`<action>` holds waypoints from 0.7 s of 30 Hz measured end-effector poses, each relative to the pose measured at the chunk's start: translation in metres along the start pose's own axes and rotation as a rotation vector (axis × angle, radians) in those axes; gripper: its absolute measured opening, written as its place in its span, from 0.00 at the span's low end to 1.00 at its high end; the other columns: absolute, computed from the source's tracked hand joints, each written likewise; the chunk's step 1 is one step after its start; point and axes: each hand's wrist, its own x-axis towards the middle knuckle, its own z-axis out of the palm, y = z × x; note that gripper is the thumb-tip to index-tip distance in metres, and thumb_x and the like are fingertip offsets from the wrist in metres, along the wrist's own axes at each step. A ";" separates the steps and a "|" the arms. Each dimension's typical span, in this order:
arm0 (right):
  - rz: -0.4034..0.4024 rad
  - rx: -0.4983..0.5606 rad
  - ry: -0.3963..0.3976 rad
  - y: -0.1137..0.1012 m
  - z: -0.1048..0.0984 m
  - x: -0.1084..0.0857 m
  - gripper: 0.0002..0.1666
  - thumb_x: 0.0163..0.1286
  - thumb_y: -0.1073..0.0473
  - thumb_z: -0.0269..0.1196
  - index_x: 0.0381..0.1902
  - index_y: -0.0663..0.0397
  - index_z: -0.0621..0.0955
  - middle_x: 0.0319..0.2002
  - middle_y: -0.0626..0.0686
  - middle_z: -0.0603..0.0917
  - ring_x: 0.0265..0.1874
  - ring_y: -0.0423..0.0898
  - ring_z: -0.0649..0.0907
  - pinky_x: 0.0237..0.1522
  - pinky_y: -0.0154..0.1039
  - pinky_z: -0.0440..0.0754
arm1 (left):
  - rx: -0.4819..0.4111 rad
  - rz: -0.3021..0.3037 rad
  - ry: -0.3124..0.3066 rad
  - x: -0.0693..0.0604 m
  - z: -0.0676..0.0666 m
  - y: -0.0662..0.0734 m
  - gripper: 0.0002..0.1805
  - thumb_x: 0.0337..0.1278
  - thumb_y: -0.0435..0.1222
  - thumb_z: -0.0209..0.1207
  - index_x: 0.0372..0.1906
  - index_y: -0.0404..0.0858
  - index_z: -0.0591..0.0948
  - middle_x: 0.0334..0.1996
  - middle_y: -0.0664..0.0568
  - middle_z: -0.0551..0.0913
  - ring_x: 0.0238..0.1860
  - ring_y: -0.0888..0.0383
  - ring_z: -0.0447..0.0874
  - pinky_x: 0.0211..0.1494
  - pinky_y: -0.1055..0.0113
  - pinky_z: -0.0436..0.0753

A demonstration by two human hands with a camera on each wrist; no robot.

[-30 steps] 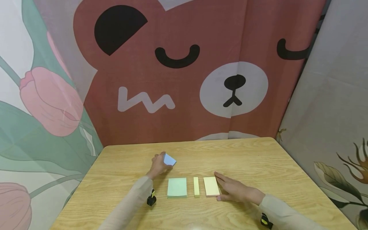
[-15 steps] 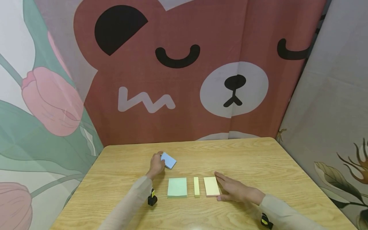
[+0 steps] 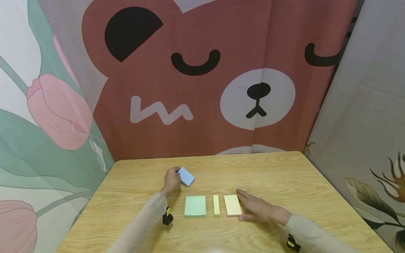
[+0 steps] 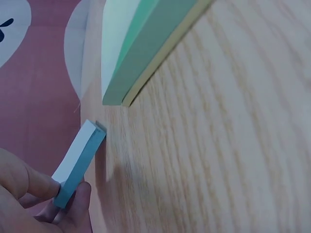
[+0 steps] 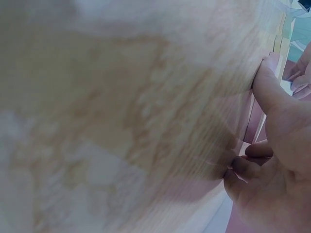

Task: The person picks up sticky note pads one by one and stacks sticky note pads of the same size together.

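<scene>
My left hand (image 3: pixel 172 180) pinches a blue sticky-note pad (image 3: pixel 186 176) between thumb and fingers, towards the back of the table. In the left wrist view the blue pad (image 4: pixel 77 162) is tilted, held at one end, with a shadow beside it. My right hand (image 3: pixel 257 207) lies on the table at the right side of a pale yellow pad (image 3: pixel 232 205) with a pinkish lower edge. Its fingers are extended, and the thumb is at the near corner. A square green pad (image 3: pixel 195 206) and a narrow yellow pad (image 3: pixel 216 206) lie left of it in a row.
The wooden table (image 3: pixel 278 175) carries the pads. Behind it hangs a curtain (image 3: pixel 196 137) with a bear print, and flowered cloths stand at both sides. Black devices with yellow marks are strapped at both wrists, such as the left wrist camera (image 3: pixel 167 218).
The left hand has shifted its hold to the left end of the blue pad, leaving more of the pad showing. The right hand and the row of pads have stayed put.
</scene>
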 end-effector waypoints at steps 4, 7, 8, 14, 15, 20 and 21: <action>-0.002 -0.008 0.002 0.000 0.000 0.000 0.55 0.71 0.37 0.58 0.73 0.77 0.54 0.74 0.72 0.51 0.70 0.66 0.62 0.64 0.60 0.67 | -0.011 -0.013 -0.011 -0.001 -0.001 0.002 0.15 0.63 0.20 0.51 0.52 0.22 0.80 0.46 0.33 0.83 0.46 0.40 0.83 0.48 0.51 0.83; -0.004 -0.002 0.001 0.000 0.000 0.000 0.54 0.71 0.38 0.59 0.73 0.75 0.54 0.74 0.72 0.51 0.69 0.66 0.62 0.64 0.60 0.67 | -0.012 -0.025 -0.016 -0.002 -0.002 0.003 0.15 0.63 0.20 0.50 0.52 0.22 0.80 0.46 0.33 0.83 0.46 0.41 0.83 0.47 0.52 0.83; -0.006 0.001 0.001 0.000 0.000 0.000 0.54 0.71 0.38 0.59 0.73 0.75 0.54 0.74 0.72 0.52 0.69 0.66 0.63 0.63 0.60 0.68 | -0.010 -0.025 -0.017 -0.003 -0.002 0.004 0.15 0.63 0.20 0.50 0.52 0.22 0.81 0.46 0.33 0.84 0.46 0.41 0.83 0.46 0.52 0.84; -0.007 0.020 0.006 -0.001 0.000 0.000 0.53 0.70 0.39 0.60 0.73 0.75 0.55 0.73 0.73 0.52 0.69 0.67 0.64 0.62 0.61 0.69 | -0.013 -0.035 -0.012 -0.004 -0.002 0.004 0.15 0.63 0.20 0.51 0.51 0.22 0.81 0.46 0.34 0.84 0.46 0.42 0.83 0.46 0.52 0.83; -0.005 0.026 0.006 -0.001 0.000 0.000 0.53 0.70 0.39 0.61 0.73 0.75 0.55 0.73 0.73 0.52 0.69 0.67 0.63 0.62 0.61 0.69 | -0.014 -0.039 -0.012 -0.004 -0.002 0.004 0.15 0.63 0.20 0.51 0.52 0.22 0.81 0.47 0.34 0.84 0.46 0.42 0.83 0.47 0.52 0.83; -0.003 0.024 0.012 -0.001 -0.001 0.000 0.53 0.70 0.39 0.61 0.73 0.76 0.55 0.73 0.73 0.52 0.68 0.67 0.64 0.62 0.61 0.68 | -0.041 -0.055 -0.015 -0.005 -0.004 0.005 0.15 0.64 0.21 0.51 0.53 0.23 0.81 0.49 0.34 0.83 0.47 0.43 0.83 0.47 0.53 0.83; -0.004 0.021 0.014 -0.001 -0.001 0.000 0.53 0.70 0.40 0.61 0.73 0.76 0.55 0.73 0.73 0.52 0.68 0.67 0.64 0.62 0.61 0.68 | -0.047 -0.054 -0.014 -0.005 -0.004 0.005 0.15 0.65 0.21 0.51 0.53 0.23 0.81 0.49 0.34 0.83 0.47 0.43 0.83 0.46 0.54 0.83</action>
